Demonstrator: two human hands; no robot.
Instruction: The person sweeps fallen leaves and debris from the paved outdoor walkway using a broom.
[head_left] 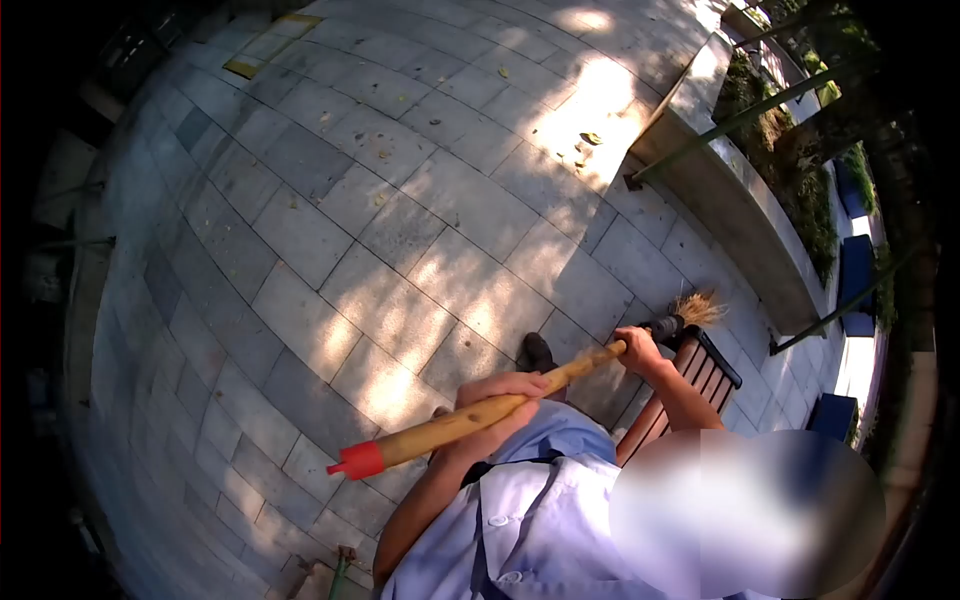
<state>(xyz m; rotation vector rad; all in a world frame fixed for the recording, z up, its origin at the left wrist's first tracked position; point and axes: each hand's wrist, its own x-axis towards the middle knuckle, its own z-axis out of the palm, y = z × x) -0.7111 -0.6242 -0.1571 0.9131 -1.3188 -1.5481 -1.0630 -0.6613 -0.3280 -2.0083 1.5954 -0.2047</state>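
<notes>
A wooden pole [450, 426] with a red cap on its near end slants across the front of my body. My left hand [500, 400] is wrapped round its middle, on the left of the view. Further up the pole, my right hand [640, 352] grips it close to a dark binding. Straw bristles [700, 308] stick out beyond that binding, over the end of a slatted bench. The pole is held off the ground.
The slatted bench [676, 392] is close on my right. A low stone wall [740, 210] edges a planted bed with slanting green poles [760, 108]. Grey paving [300, 220] carries scattered leaves. Blue boxes [857, 275] stand at the far right.
</notes>
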